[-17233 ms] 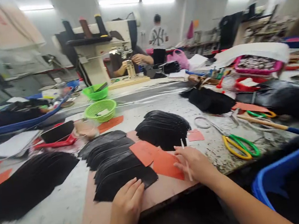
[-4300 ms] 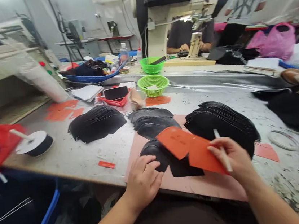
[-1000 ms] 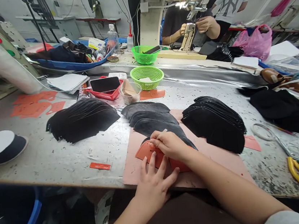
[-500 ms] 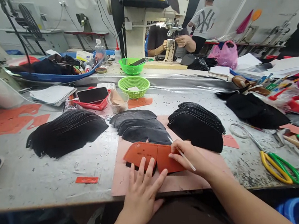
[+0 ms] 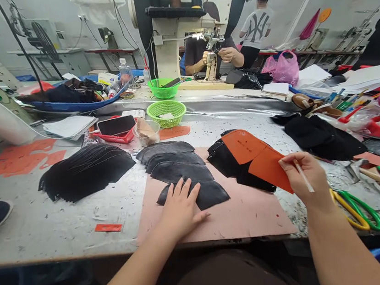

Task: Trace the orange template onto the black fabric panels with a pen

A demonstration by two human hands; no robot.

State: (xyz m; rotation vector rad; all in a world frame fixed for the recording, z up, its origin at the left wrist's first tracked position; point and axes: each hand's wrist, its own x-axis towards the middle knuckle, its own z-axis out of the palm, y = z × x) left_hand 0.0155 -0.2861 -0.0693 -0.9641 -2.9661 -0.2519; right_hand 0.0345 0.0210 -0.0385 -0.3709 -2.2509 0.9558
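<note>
The orange template (image 5: 253,153), two card shapes joined at an angle, hangs tilted in the air over the black stack (image 5: 225,161) at the right of the pink board (image 5: 240,215). It lies flat on nothing. Our right hand (image 5: 307,179) pinches its lower right corner between thumb and fingers, and a thin white pen (image 5: 304,177) is tucked into the same closed grip. Our left hand (image 5: 180,208) lies open, fingers spread, flat on the nearest black leather piece (image 5: 213,194), the front one of a fanned row (image 5: 174,160) on the board.

We judge this to be a moment between pieces, with the template clear of the leather, the pen idle and one piece pinned. Putting the template onto any piece would call for matching its edges and holding it down flat before the pen touches.

Farther out on the bench (image 5: 47,224) are a large pile of black pieces (image 5: 86,171) to the left, yellow-and-green scissors (image 5: 357,209) to the right, and a green basket (image 5: 166,111) and a phone (image 5: 116,125) on a red tray behind. Beyond, another person (image 5: 199,51) works at a sewing machine (image 5: 176,28).
</note>
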